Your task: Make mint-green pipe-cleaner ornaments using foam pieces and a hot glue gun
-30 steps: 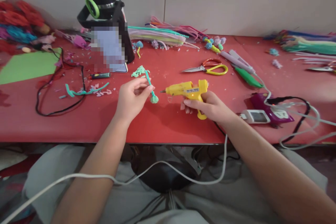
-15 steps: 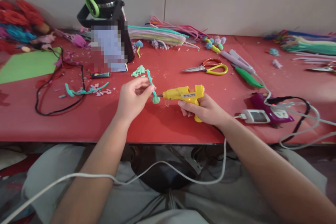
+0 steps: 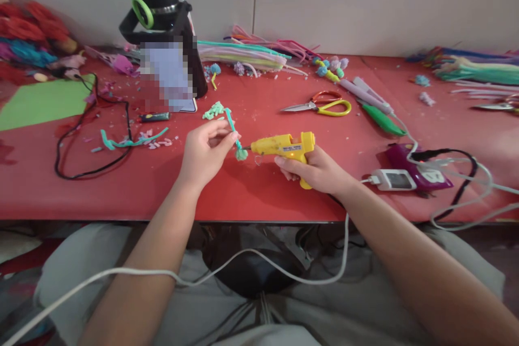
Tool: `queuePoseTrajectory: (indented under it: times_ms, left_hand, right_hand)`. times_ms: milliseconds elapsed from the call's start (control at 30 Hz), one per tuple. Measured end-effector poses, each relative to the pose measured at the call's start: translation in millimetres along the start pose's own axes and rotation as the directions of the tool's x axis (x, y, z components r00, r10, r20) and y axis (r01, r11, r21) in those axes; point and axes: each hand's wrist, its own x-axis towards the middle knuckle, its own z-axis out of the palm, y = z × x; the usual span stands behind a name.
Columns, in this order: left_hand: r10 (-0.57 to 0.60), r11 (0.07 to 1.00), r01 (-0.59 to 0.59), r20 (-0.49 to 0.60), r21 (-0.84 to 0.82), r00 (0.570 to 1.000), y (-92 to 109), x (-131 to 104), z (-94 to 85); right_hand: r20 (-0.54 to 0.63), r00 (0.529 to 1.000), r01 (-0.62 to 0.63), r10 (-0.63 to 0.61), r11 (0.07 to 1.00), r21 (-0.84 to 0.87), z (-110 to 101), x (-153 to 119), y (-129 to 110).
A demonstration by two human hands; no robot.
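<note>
Between thumb and fingers, my left hand (image 3: 211,148) pinches a teal pipe cleaner (image 3: 230,120) with a fuzzy green tuft (image 3: 241,154) at its lower end. My right hand (image 3: 314,168) is wrapped round the handle of a yellow hot glue gun (image 3: 279,145). The gun points left, its nozzle at the top of the tuft; whether it touches cannot be made out. A thin loop of glue string seems to hang below the nozzle. Just behind my left hand lies a small pile of pale green fuzzy pieces (image 3: 213,111).
Scissors (image 3: 332,107) with red and yellow handles lie behind the glue gun. A black bottle (image 3: 162,16) stands back left with a phone (image 3: 170,75) before it. Bundles of pipe cleaners (image 3: 247,57) line the wall. A white cable (image 3: 259,259) crosses my lap. A purple power bank-like block (image 3: 433,173) sits right.
</note>
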Motion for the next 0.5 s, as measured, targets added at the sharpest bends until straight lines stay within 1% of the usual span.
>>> queuePoseTrajectory:
  times_ms: [333, 500]
  left_hand:
    - [-0.019, 1.0, 0.019, -0.014, -0.004, 1.0, 1.8, 0.1, 0.6]
    - [-0.028, 1.0, 0.028, -0.023, -0.01, 0.999, 3.2, -0.5, 1.0]
  right_hand:
    - [0.009, 1.0, 0.007, -0.007, 1.0, 0.007, 0.0, -0.2, -1.0]
    - [0.02, 1.0, -0.021, 0.021, 1.0, 0.002, -0.4, -0.9, -4.4]
